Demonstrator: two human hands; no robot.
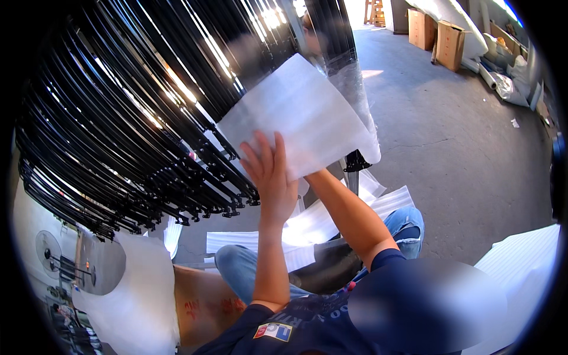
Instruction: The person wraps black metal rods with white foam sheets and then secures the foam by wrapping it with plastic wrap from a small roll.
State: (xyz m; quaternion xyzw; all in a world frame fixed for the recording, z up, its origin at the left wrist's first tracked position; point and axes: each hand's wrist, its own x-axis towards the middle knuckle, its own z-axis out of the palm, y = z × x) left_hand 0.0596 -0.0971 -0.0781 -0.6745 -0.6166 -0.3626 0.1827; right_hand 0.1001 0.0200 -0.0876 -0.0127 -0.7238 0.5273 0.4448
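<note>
A white, slightly see-through foam sheet (302,112) is held up in front of me, against the ends of a stack of black metal frames (118,136). My left hand (269,171) lies on the sheet's lower left edge, its fingers stretched out and spread. My right forearm (352,216) reaches up behind the sheet. The sheet covers my right hand, so its fingers do not show. Clear plastic wrap (362,100) hangs just right of the sheet, by the end of the stack.
More white foam sheets (307,228) lie below, around my knees, and another pile (520,260) is at the lower right. A cardboard box (201,302) stands at lower left, with a fan (50,254) beyond. Brown cartons (449,44) and rolls line the far right wall.
</note>
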